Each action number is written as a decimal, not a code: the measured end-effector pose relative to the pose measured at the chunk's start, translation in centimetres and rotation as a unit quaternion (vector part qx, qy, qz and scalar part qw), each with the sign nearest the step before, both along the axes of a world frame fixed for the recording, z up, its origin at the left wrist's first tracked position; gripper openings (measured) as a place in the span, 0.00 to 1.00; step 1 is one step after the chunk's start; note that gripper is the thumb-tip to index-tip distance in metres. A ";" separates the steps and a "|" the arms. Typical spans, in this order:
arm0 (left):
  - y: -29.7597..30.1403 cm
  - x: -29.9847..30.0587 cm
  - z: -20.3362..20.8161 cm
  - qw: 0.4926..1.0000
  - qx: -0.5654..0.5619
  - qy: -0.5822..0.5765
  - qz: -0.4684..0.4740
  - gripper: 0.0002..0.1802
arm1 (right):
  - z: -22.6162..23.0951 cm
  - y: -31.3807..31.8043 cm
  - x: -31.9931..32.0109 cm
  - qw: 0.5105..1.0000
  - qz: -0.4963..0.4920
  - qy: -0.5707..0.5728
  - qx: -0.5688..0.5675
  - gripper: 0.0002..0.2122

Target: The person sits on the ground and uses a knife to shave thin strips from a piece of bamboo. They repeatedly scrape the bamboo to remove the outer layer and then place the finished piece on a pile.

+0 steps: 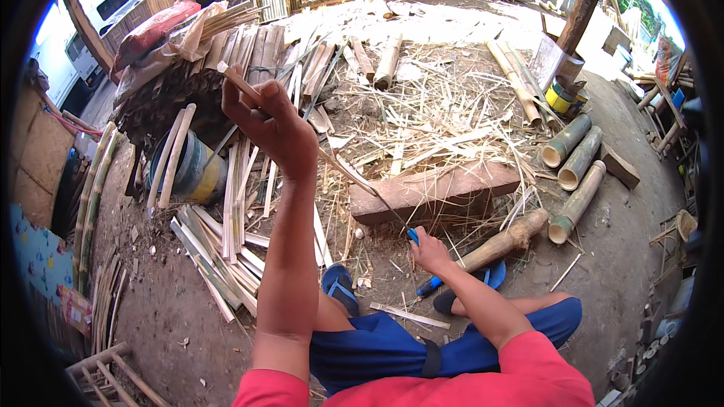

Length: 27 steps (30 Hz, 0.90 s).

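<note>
My left hand (275, 124), raised at the left of the middle, is closed round a thin bamboo strip (347, 171). One end of the strip sticks up past the fingers; the rest slants down to the right. Low in front of me, my right hand (431, 251) grips the blue handle of a knife (394, 212). Its narrow blade points up and left, meeting the strip's lower end near a reddish wooden block (437, 194). Whether the edge bites into the strip I cannot tell.
Bamboo shavings (460, 120) heap behind the block. A bamboo pole (505, 243) lies by my right foot, with a second blue-handled tool (431, 286). Cut bamboo tubes (577, 203) lie at right. Split strips (226, 264) and a bucket (197, 173) are at left.
</note>
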<state>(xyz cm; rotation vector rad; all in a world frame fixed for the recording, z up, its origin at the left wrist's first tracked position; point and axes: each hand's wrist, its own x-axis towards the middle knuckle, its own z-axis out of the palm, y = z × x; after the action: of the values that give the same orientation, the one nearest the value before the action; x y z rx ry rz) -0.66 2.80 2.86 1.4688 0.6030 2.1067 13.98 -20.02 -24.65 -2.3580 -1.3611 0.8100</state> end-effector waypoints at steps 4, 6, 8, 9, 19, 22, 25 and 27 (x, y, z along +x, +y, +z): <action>1.5 0.0 0.2 0.996 -0.008 0.002 0.089 0.33 | -1.3 -2.0 4.6 1.000 0.008 -0.028 -0.002 0.13; 1.7 -0.2 0.2 0.989 -0.021 0.017 0.146 0.34 | -1.4 -3.0 5.4 0.999 -0.034 0.004 0.041 0.13; 1.4 -0.4 0.2 0.993 -0.022 0.018 0.111 0.32 | -1.1 -3.7 5.1 0.982 -0.119 0.047 0.137 0.12; 1.1 -0.5 0.4 0.997 -0.015 0.011 0.078 0.31 | -0.7 -3.9 4.6 0.968 -0.160 0.093 0.171 0.11; -2.4 -1.8 1.9 0.967 -0.117 0.018 -0.227 0.18 | 5.9 -5.0 -2.1 0.928 -0.229 0.215 0.199 0.12; -3.0 -1.9 1.3 0.947 -0.064 -0.019 -0.314 0.18 | 10.9 -4.0 -2.0 0.924 -0.117 0.326 0.160 0.15; -3.8 -1.7 0.6 0.927 -0.042 -0.045 -0.371 0.26 | 15.5 -3.9 -4.3 0.926 -0.002 0.260 0.274 0.20; -4.3 -1.7 0.3 0.926 -0.054 -0.036 -0.372 0.29 | 17.5 -2.9 -6.0 0.917 0.028 0.252 0.308 0.21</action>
<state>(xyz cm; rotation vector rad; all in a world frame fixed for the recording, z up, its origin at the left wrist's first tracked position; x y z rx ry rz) -2.39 -1.46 3.17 1.2759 0.0871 1.4895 7.93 -22.88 -7.13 -1.5021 -1.2247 0.7817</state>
